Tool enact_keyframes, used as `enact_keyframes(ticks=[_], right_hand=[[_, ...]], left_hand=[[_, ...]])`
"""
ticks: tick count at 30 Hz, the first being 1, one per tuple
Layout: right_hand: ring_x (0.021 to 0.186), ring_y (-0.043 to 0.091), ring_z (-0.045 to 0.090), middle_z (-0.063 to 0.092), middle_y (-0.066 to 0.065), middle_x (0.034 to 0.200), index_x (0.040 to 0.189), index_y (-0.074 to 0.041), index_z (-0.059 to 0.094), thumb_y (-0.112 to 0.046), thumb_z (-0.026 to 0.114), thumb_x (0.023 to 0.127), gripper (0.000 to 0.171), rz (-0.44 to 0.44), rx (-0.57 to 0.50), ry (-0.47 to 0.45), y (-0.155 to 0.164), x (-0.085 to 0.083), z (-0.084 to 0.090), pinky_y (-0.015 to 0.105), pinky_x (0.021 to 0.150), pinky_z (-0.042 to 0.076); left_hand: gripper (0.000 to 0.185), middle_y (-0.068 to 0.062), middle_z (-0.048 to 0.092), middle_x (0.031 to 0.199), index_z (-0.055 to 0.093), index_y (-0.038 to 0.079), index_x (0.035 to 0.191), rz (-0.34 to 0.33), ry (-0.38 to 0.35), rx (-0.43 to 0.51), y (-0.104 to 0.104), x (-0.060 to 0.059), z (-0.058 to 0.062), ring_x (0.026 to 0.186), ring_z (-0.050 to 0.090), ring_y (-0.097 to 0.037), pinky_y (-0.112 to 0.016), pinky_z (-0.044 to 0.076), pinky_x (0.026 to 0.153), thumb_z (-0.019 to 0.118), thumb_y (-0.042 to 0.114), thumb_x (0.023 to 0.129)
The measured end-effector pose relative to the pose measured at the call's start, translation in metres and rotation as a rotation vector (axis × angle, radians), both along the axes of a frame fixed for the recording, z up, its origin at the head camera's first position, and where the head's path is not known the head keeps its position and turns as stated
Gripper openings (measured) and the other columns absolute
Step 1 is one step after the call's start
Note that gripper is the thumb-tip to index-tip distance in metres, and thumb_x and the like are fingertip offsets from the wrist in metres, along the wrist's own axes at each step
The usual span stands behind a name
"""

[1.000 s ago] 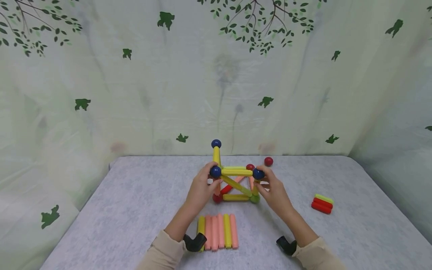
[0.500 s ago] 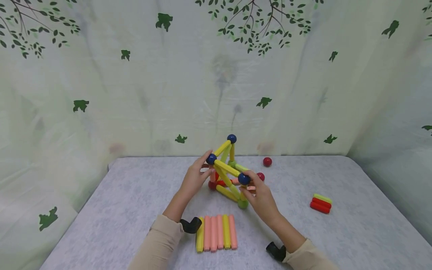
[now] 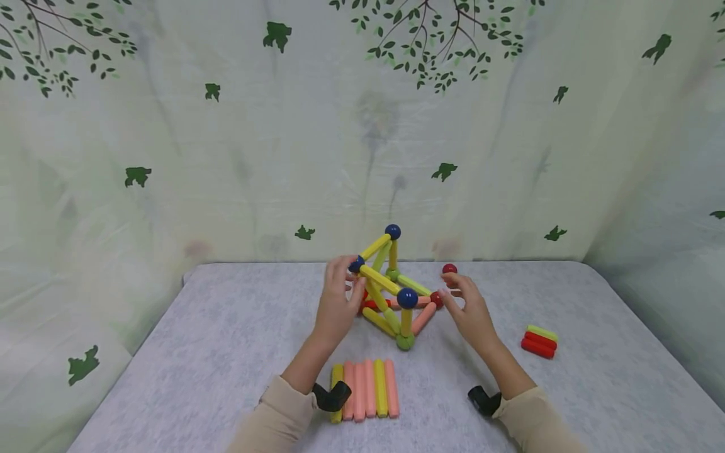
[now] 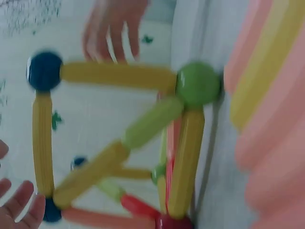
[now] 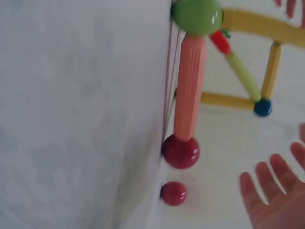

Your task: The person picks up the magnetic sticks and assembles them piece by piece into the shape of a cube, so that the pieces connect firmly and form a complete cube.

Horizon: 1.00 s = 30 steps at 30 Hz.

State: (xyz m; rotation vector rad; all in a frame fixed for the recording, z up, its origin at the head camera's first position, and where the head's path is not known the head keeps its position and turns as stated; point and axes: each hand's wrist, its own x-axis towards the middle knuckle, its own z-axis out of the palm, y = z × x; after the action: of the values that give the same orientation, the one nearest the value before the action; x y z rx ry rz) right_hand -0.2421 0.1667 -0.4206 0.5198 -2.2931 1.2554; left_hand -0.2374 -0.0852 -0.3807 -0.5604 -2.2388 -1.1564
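A frame of magnetic rods and balls point(image 3: 381, 280) stands on the table, with blue balls point(image 3: 407, 298) on top and green balls point(image 3: 404, 341) and red balls point(image 3: 436, 299) at the base. Yellow rods make up its upper edges, and a two-part yellow and light-green diagonal point(image 4: 119, 148) crosses one side. My left hand point(image 3: 337, 302) is at the left upper blue ball point(image 3: 356, 264), fingers loosely spread beside it. To the right of the frame, my right hand point(image 3: 471, 314) is off it with fingers relaxed, and the right wrist view shows that hand's fingers spread and holding nothing.
A row of pink and yellow rods point(image 3: 365, 390) lies in front of the frame. At the right lie two red rods and a light-green one point(image 3: 539, 341). A loose red ball point(image 3: 450, 268) sits near the table's back edge, before a leaf-printed curtain point(image 3: 272, 157).
The frame has been turned so one corner faces front. My right hand has let go of the front blue ball and moved right; my left hand's fingers have loosened at the left blue ball.
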Motion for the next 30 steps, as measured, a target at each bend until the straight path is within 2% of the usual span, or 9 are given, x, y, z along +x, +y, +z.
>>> enact_keyframes(ticks=[2,5,7,9,12,16,23,26,30], right_hand=[[0.104,0.027,0.048,0.05,0.011,0.118,0.123,-0.005,0.047,-0.01,0.059,0.088,0.038,-0.002,0.064,-0.102,0.007,-0.01,-0.004,0.046,0.085,0.043],[0.111,0.034,0.045,0.046,0.016,0.126,0.127,-0.003,0.045,-0.009,0.057,0.089,0.041,0.017,0.167,-0.272,0.012,-0.02,-0.011,0.049,0.087,0.04],[0.111,0.035,0.046,0.046,0.018,0.127,0.129,-0.003,0.045,-0.008,0.057,0.088,0.042,0.029,0.221,-0.36,0.014,-0.025,-0.016,0.049,0.088,0.04],[0.107,0.034,0.049,0.048,0.017,0.125,0.128,-0.003,0.046,-0.006,0.057,0.088,0.042,0.025,0.247,-0.411,0.015,-0.027,-0.021,0.048,0.087,0.041],[0.1,0.029,0.053,0.054,0.015,0.117,0.123,-0.004,0.051,-0.005,0.06,0.086,0.038,0.008,0.264,-0.43,0.015,-0.029,-0.025,0.044,0.084,0.044],[0.099,0.027,0.053,0.056,0.011,0.109,0.115,-0.007,0.056,-0.008,0.063,0.084,0.031,-0.012,0.29,-0.455,0.012,-0.027,-0.022,0.043,0.084,0.044],[0.085,0.019,0.055,0.058,0.001,0.092,0.101,-0.013,0.058,-0.011,0.068,0.08,0.024,-0.005,0.357,-0.567,0.001,-0.015,-0.01,0.034,0.073,0.049],[0.078,0.016,0.053,0.057,-0.001,0.085,0.097,-0.014,0.058,-0.013,0.069,0.079,0.021,0.004,0.386,-0.601,-0.005,-0.009,-0.007,0.031,0.067,0.048],[0.074,0.015,0.051,0.056,-0.002,0.081,0.092,-0.014,0.057,-0.013,0.07,0.078,0.019,0.019,0.408,-0.608,-0.012,0.0,-0.006,0.03,0.063,0.047]], left_hand=[[0.04,-0.006,0.04,0.126,0.044,0.012,0.127,-0.085,0.034,-0.035,0.011,0.009,0.002,0.086,0.05,-0.017,-0.028,0.049,0.066,0.056,0.011,0.089],[0.041,-0.002,0.043,0.127,0.045,0.015,0.129,-0.202,0.022,-0.133,0.026,0.021,0.003,0.091,0.053,-0.014,-0.023,0.049,0.07,0.057,0.018,0.089],[0.042,-0.001,0.044,0.127,0.047,0.016,0.128,-0.253,-0.003,-0.186,0.033,0.026,0.002,0.095,0.054,-0.013,-0.02,0.047,0.076,0.059,0.021,0.088],[0.041,-0.001,0.045,0.125,0.049,0.016,0.126,-0.275,-0.024,-0.214,0.038,0.028,0.001,0.096,0.055,-0.011,-0.022,0.046,0.079,0.061,0.021,0.087],[0.04,-0.002,0.045,0.122,0.051,0.015,0.122,-0.261,-0.036,-0.222,0.039,0.029,0.0,0.093,0.056,-0.011,-0.025,0.048,0.078,0.064,0.021,0.085],[0.039,-0.004,0.047,0.119,0.052,0.014,0.118,-0.204,-0.022,-0.21,0.036,0.028,-0.001,0.09,0.056,-0.013,-0.027,0.048,0.077,0.066,0.021,0.083],[0.039,-0.005,0.051,0.113,0.049,0.009,0.116,-0.121,-0.035,-0.122,0.022,0.024,-0.004,0.099,0.054,-0.015,-0.027,0.046,0.083,0.067,0.013,0.081],[0.038,-0.005,0.05,0.112,0.048,0.008,0.114,-0.118,-0.041,-0.084,0.015,0.021,-0.005,0.096,0.053,-0.015,-0.027,0.047,0.081,0.067,0.01,0.082],[0.037,-0.007,0.049,0.114,0.05,0.007,0.113,-0.151,-0.057,-0.048,0.005,0.016,-0.006,0.095,0.053,-0.014,-0.026,0.047,0.079,0.068,0.008,0.08]])
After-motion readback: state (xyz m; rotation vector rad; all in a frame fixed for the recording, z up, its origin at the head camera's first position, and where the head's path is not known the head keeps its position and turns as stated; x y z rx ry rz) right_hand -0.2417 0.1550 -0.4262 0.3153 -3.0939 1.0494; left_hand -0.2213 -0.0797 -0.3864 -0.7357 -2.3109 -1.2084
